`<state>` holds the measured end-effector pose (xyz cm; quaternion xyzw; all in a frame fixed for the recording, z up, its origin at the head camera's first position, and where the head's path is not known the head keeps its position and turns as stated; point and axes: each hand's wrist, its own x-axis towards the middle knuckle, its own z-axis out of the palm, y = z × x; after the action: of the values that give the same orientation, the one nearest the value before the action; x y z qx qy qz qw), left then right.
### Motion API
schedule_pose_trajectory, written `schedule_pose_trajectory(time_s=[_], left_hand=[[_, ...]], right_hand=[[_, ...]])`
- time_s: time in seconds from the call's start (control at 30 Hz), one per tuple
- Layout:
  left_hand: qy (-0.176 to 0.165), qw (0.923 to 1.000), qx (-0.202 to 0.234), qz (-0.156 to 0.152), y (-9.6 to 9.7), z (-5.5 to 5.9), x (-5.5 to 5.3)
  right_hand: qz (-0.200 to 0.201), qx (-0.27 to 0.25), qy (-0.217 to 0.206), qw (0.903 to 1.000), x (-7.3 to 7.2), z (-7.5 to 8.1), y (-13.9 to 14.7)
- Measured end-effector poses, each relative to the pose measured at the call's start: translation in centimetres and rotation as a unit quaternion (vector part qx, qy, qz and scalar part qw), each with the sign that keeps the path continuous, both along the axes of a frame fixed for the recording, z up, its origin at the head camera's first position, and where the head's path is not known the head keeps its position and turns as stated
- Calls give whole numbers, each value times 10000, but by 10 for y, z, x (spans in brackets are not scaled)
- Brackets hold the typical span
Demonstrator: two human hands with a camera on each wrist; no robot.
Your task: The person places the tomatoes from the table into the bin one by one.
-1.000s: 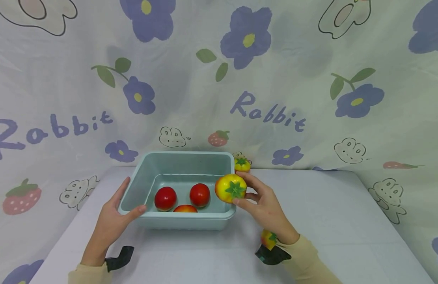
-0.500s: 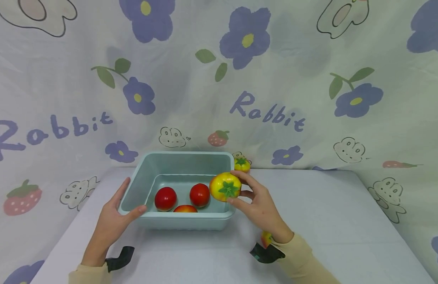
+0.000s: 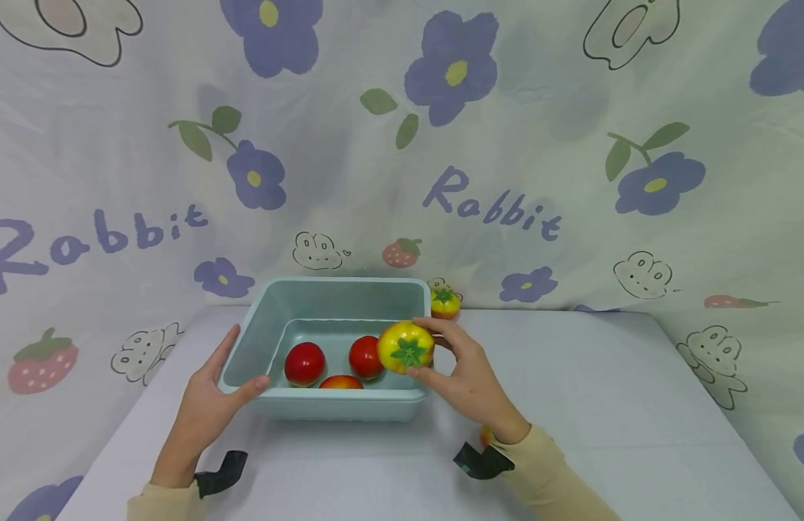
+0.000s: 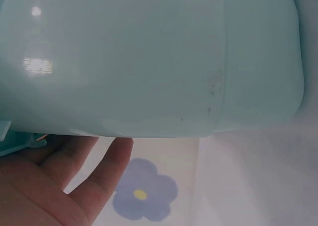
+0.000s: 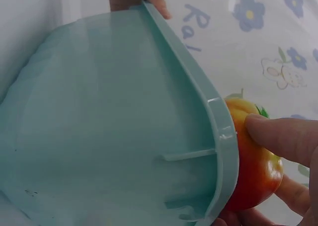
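Observation:
My right hand (image 3: 470, 380) pinches a yellow-and-red toy tomato (image 3: 406, 349) with a green star-shaped top over the right end of a pale blue-green plastic basin (image 3: 339, 395). In the right wrist view, the thumb presses this tomato (image 5: 251, 181) just beyond the rim. At the basin's front left corner, my left hand (image 3: 202, 405) grips it, thumb over the front rim and fingers along the left side. Two red tomatoes (image 3: 305, 364) lie inside, the right one partly covered by the held tomato. A red-orange one (image 3: 341, 383) shows above the front rim.
Another yellow-and-red tomato (image 3: 445, 304) stands behind the basin's back right corner. A sliver of a further tomato (image 3: 485, 435) shows beside my right wrist. The white table (image 3: 603, 405) meets a printed cloth backdrop (image 3: 349, 174) at the back.
My right hand has carried the tomato leftward, from the basin's right rim to over its inside, where it now overlaps the right red tomato. The left hand and basin stay put.

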<state>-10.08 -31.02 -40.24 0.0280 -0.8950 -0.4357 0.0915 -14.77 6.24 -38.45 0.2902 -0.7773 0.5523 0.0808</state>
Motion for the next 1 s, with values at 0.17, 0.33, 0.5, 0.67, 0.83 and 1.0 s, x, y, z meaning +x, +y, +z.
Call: schedule_pose_trajectory(time_s=[0.17, 0.33, 0.5, 0.67, 0.83, 1.0], left_hand=[[48, 10000, 27, -20, 0, 0, 0], [75, 10000, 6, -30, 1, -1, 0], [25, 10000, -54, 2, 1, 1, 1], [-10, 10000, -55, 9, 1, 2, 2], [39, 10000, -84, 24, 1, 2, 1], [74, 10000, -60, -3, 1, 1, 0]], right_hand=[[26, 164, -51, 9998, 0, -1, 1], [34, 162, -164, 9997, 0, 1, 6], [-44, 64, -326, 9994, 0, 3, 18], [-120, 45, -333, 9994, 1, 0, 32], [-215, 93, -451, 9987, 2, -2, 45], [-450, 296, -611, 9967, 5, -4, 59]])
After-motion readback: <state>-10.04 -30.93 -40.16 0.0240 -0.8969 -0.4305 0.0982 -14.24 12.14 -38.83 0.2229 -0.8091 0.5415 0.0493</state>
